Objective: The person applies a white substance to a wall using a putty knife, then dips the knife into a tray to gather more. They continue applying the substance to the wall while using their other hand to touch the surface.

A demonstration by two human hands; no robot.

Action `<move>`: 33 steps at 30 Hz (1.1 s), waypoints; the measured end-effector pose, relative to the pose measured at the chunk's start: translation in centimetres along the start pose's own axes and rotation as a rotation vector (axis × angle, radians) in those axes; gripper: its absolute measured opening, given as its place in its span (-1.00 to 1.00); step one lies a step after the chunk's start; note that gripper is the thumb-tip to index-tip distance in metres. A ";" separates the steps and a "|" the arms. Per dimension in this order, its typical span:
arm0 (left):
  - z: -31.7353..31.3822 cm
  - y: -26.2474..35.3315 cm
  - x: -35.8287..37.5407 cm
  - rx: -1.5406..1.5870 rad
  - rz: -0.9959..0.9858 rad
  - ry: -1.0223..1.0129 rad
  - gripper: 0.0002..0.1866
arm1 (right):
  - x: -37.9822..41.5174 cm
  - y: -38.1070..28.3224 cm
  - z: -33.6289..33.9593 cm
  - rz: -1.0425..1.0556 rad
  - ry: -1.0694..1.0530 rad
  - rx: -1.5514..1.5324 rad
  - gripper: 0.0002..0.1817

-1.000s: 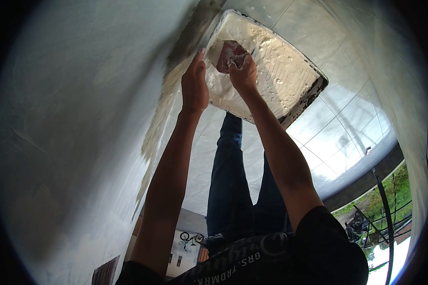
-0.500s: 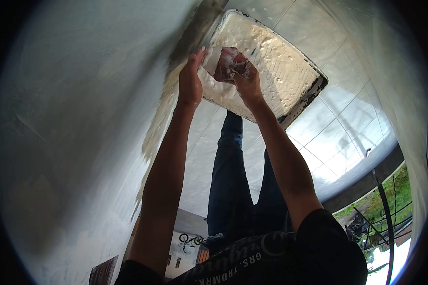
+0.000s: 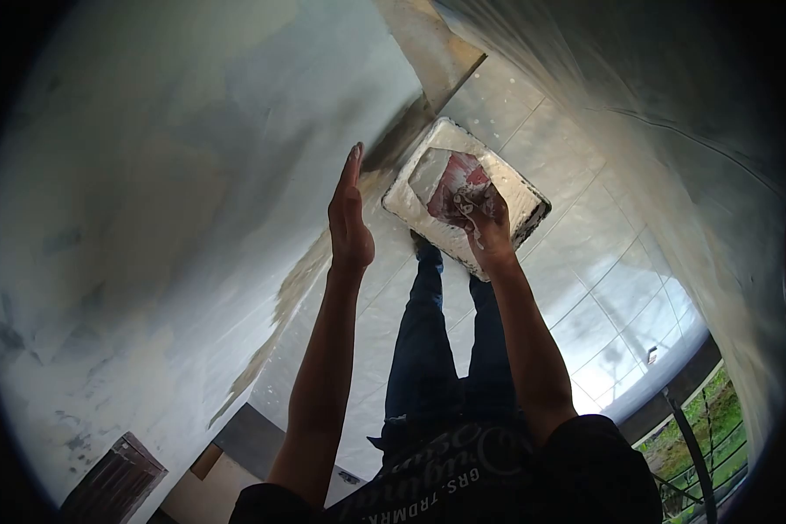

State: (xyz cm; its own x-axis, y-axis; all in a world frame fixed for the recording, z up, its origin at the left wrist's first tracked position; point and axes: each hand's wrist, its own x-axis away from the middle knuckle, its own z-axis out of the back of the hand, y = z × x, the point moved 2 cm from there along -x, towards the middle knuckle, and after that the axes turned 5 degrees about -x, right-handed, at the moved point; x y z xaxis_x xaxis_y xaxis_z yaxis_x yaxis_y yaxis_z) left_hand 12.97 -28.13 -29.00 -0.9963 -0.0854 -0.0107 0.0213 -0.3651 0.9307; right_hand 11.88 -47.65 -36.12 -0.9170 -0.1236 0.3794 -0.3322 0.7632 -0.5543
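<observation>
My right hand (image 3: 492,223) grips a flat scraper (image 3: 463,179), reddish with a pale face at its left, smeared with wet white paste that also coats my fingers. In this view the scraper overlaps a black-rimmed tray (image 3: 403,208) of cream-coloured paste standing on the floor below. My left hand (image 3: 350,223) is raised beside the grey wall (image 3: 201,175), fingers stretched straight up and seen edge-on, with nothing in it. A gap separates the two hands.
Pale floor tiles (image 3: 463,327) surround my legs (image 3: 424,349) under the tray. Clear plastic sheeting (image 3: 655,201) hangs along the right. Rough plaster (image 3: 301,271) runs along the wall's lower edge. A dark railing (image 3: 694,454) stands at lower right.
The scraper has come up from low over the paste and away from my left hand, which is now apart from it. The view has shifted; the tray looks smaller and lower.
</observation>
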 end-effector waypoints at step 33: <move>34.4 23.2 34.2 -0.628 -0.653 0.629 -0.38 | 32.4 4.9 -32.6 0.330 -0.534 0.089 -0.66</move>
State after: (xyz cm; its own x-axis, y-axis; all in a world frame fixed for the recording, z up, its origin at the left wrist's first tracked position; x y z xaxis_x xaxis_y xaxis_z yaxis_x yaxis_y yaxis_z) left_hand -23.50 -7.67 4.84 -0.6152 -0.0959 -0.7825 -0.2773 -0.9028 0.3286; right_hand -12.29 -27.26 -2.43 -0.9504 -0.2081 -0.2312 -0.0096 0.7626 -0.6468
